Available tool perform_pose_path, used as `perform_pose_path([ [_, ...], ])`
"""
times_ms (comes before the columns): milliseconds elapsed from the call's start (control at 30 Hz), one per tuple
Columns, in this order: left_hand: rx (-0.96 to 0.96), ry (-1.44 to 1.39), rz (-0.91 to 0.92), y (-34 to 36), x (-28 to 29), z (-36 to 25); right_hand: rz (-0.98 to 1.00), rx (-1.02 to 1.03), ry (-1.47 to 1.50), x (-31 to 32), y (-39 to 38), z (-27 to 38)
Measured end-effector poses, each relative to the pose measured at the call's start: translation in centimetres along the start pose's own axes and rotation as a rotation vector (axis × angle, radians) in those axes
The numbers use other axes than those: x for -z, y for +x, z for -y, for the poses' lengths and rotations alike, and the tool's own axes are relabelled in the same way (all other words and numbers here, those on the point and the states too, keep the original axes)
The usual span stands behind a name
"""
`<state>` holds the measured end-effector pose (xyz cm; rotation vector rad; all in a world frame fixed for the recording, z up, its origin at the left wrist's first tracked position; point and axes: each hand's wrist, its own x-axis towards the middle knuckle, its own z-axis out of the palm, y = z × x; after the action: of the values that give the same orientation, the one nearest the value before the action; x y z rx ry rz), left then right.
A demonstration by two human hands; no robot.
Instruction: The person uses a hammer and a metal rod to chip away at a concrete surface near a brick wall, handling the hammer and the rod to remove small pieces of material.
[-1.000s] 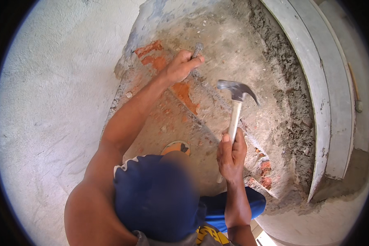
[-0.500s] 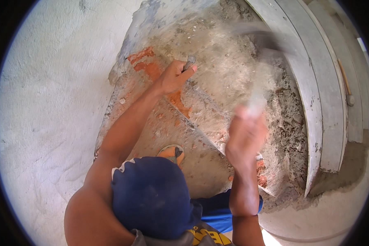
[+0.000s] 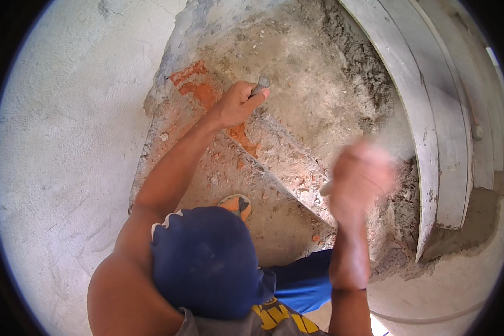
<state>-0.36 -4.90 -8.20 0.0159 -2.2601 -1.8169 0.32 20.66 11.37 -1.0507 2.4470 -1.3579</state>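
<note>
My left hand (image 3: 236, 107) is closed round a short, rough steel chisel (image 3: 261, 84), whose blunt top pokes out above the thumb. It is held over the broken concrete of a step (image 3: 297, 67), beside a patch of exposed red brick (image 3: 203, 95); the chisel's lower end is hidden by the hand. To the right, my right hand (image 3: 361, 176) is blurred by motion and closed on a hammer, with the handle end (image 3: 326, 189) showing at its left side. The hammer's head cannot be made out now.
A pale plastered wall (image 3: 67, 140) rises on the left. Long curved grey slabs (image 3: 417, 106) border the right side, with rough mortar along them. Rubble lies along the step edge (image 3: 285, 187). A sandalled foot (image 3: 238, 205) and a dark blue cap (image 3: 204, 266) are below.
My right hand has moved right and slightly up with the hammer, whose blurred head was in sight before. My left hand and the chisel have stayed nearly in place.
</note>
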Motion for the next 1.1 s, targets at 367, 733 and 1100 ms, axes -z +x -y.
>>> perform_pose_path([
  [367,-0.022,-0.032,0.08,0.3,1.0,0.1,-0.447,0.454,0.766,5.6,0.9,5.0],
  [733,0.024,-0.007,0.147,0.6,2.5,1.1,-0.272,-0.046,-0.021,4.5,-0.5,1.9],
  [1100,0.089,0.051,0.226,1.9,1.8,0.8,0.163,-0.428,-0.225,-1.6,1.4,-2.8],
])
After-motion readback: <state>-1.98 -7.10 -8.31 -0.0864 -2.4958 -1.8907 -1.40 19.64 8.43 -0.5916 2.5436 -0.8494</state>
